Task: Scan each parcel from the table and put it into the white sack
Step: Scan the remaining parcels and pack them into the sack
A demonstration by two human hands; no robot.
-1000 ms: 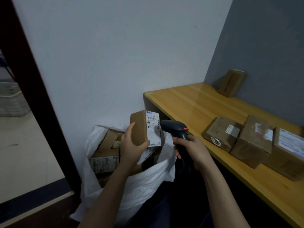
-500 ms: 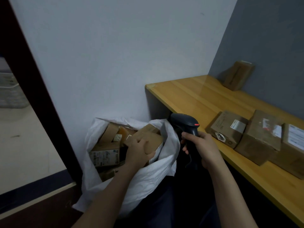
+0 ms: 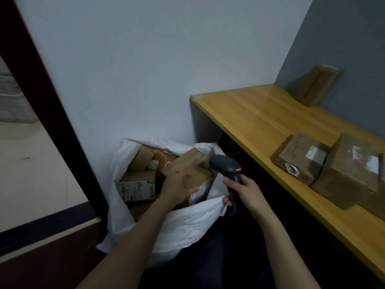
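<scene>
Boxes (image 3: 136, 186) crowd sack (image 3: 183, 226) under parcel (image 3: 187, 165), scanner (image 3: 226, 164) alongside; poss. 4 cartons (image 3: 300, 161) on table (image 3: 260, 122).

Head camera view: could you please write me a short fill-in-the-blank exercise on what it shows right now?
1. The left hand grips a cardboard parcel in the mouth of the white ____.
2. The right hand grips a dark handheld ____.
3. More parcels lie on the wooden ____.

Missing words: sack; scanner; table.
</scene>
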